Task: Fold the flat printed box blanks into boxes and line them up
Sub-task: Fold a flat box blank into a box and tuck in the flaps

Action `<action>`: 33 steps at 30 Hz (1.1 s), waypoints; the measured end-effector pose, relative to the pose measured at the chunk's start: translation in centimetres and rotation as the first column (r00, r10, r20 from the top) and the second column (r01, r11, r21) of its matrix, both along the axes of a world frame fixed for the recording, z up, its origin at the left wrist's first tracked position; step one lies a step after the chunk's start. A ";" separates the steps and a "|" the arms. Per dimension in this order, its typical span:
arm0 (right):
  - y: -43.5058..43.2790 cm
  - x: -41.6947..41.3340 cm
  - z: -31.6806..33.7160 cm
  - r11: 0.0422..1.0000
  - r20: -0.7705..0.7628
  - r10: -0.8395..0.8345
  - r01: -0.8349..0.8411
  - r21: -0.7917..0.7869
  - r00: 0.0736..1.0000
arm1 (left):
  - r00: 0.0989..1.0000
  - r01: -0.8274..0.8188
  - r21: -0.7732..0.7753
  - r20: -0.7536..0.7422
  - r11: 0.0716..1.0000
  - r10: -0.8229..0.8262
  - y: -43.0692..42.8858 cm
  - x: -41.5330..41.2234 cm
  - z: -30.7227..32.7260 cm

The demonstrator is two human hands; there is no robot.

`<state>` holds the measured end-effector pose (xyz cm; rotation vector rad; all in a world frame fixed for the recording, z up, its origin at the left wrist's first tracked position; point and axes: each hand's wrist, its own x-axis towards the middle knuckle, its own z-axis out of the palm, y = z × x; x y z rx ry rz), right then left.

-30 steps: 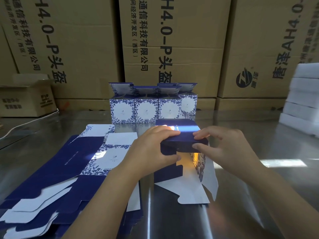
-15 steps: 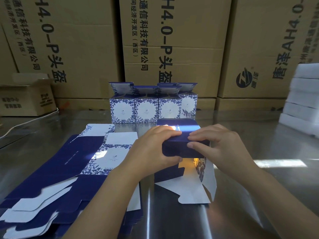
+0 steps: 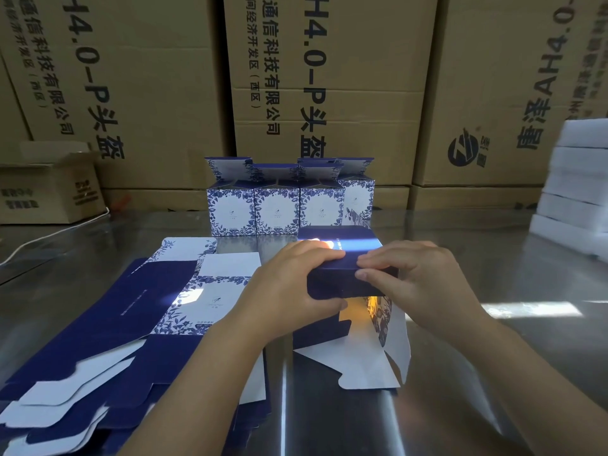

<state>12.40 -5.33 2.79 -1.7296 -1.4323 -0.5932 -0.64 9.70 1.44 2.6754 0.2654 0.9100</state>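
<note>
Hands: your left hand (image 3: 296,284) grips the half-formed box (image 3: 330,287); your right hand (image 3: 419,284) pinches its top edge.
Fold: square that crease, then tuck the loose flaps (image 3: 362,366) beneath your palms.
Beyond: finished row (image 3: 276,209) past your fingertips; flat blanks (image 3: 131,324) left of your forearm.

Centre: half-folded box (image 3: 332,284), navy, lying on its side, near-end flaps open and showing white insides. Left of it: fanned stack of flat blanks (image 3: 131,324), navy and floral-white. Behind it: row of upright boxes (image 3: 278,209), top flaps raised.
</note>
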 end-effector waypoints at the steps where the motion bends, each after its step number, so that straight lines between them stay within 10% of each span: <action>1: -0.1 0.0 0.1 1.000 -0.024 0.008 -0.008 -0.010 1.000 | 1.000 0.000 0.000 -0.002 1.000 0.000 0.0 0.0 0.0; 16: -1.3 0.6 0.7 0.998 -0.150 -0.018 0.008 -0.068 0.989 | 1.000 -0.012 0.006 0.029 1.000 0.012 -0.2 -0.2 0.2; 33: -1.1 0.6 0.3 0.999 -0.215 0.027 -0.037 -0.040 0.976 | 0.914 0.070 -0.094 0.405 0.993 -0.026 -2.5 0.8 -0.2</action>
